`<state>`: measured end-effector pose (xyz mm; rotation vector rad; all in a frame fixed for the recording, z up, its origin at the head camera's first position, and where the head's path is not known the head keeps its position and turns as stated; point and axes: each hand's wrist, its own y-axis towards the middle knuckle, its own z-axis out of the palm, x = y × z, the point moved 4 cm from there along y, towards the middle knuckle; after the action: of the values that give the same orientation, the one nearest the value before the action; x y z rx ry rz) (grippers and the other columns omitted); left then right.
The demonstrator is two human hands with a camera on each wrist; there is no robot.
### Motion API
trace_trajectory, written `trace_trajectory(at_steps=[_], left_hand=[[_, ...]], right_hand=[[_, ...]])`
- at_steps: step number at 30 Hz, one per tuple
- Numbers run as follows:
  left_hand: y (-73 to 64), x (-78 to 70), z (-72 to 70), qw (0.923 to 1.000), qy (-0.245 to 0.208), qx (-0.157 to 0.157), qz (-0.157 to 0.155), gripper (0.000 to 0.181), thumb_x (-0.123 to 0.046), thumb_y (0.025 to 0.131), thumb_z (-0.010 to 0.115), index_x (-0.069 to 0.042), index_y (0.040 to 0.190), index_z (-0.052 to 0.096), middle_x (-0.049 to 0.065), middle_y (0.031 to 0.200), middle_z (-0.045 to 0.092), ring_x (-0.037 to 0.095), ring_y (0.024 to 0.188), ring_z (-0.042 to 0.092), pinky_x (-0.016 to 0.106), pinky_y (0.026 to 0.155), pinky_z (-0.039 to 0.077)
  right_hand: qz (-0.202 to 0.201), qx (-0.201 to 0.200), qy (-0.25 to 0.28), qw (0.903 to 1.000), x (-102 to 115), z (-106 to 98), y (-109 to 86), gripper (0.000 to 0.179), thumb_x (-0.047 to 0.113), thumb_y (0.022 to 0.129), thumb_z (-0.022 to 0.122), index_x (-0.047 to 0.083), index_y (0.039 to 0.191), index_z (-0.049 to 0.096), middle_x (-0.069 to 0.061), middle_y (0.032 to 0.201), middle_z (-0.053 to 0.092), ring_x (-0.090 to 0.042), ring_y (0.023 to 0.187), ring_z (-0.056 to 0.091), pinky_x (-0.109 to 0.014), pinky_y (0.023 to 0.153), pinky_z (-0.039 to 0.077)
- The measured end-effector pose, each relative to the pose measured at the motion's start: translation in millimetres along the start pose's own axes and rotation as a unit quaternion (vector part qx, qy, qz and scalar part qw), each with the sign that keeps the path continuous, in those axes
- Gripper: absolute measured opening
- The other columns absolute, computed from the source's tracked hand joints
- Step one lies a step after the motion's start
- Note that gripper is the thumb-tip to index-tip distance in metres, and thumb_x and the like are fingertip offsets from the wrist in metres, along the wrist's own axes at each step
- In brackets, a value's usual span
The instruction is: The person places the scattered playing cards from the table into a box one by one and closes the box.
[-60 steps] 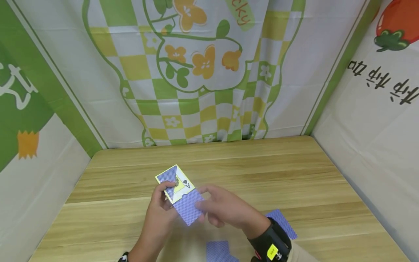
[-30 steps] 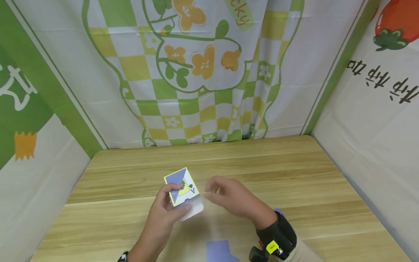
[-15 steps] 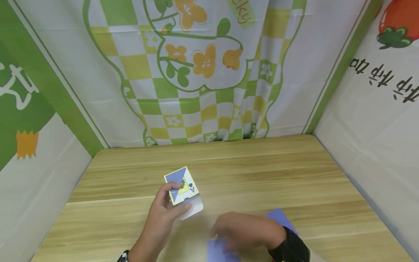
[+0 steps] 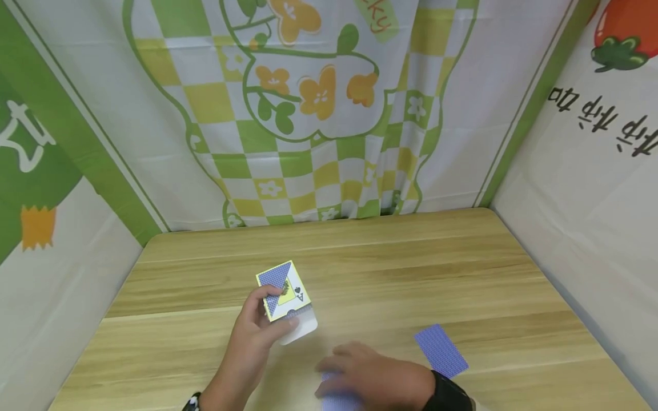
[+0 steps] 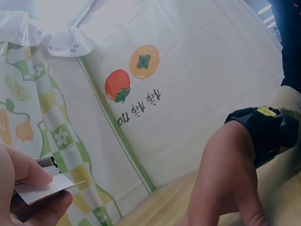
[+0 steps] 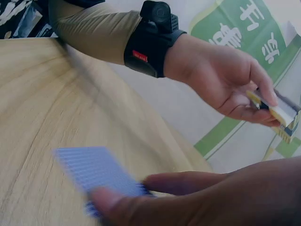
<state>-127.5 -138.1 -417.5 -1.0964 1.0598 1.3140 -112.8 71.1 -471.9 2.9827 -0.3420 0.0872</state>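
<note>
My left hand (image 4: 247, 342) holds a playing-card box (image 4: 294, 297) printed with an ace of spades, its fingers and thumb around it. The box's white flap (image 4: 304, 326) hangs out at the near end. My right hand (image 4: 377, 377), blurred in the head view, is over blue-backed playing cards (image 4: 339, 403) at the near edge of view. In the right wrist view its thumb lies over one end of these cards (image 6: 96, 167), and a straight finger is beside their corner. Whether they are pinched is unclear. Part of the cards is hidden under the hand.
More blue-backed playing cards (image 4: 442, 350) lie face down to the right of my right hand. The wooden table (image 4: 401, 268) has fabric-covered walls behind it and on both sides. A dark strap (image 4: 448, 394) is around my right wrist.
My right hand has let go of the blue cards at the box, which have gone inside it. It has then moved down to the cards on the table. The left hand stays around the box.
</note>
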Motion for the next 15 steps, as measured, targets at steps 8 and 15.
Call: trace_trajectory(at_steps=[8, 15], left_hand=[[-1.2, -1.7, 1.3, 0.9999, -0.005, -0.005, 0.011, 0.055, 0.015, 0.079, 0.067, -0.006, 0.125, 0.045, 0.015, 0.128, 0.047, 0.022, 0.106, 0.065, 0.030, 0.082, 0.059], [-0.8, -1.3, 1.4, 1.0000, -0.005, -0.007, -0.002, 0.055, 0.015, 0.079, 0.067, -0.005, 0.125, 0.044, 0.016, 0.132, 0.045, 0.024, 0.108, 0.064, 0.032, 0.082, 0.059]], right_hand=[[0.149, -0.039, 0.078, 0.9851, -31, 23, 2.8, 0.054, 0.056, 0.087, 0.070, 0.030, 0.133, 0.060, 0.010, 0.136, 0.056, -0.013, 0.123, 0.051, -0.039, 0.103, 0.044], [0.265, -0.049, 0.119, 0.9557, -61, 22, -7.0, 0.048, 0.052, 0.087, 0.073, 0.025, 0.127, 0.064, 0.010, 0.125, 0.058, -0.013, 0.112, 0.050, -0.038, 0.096, 0.043]])
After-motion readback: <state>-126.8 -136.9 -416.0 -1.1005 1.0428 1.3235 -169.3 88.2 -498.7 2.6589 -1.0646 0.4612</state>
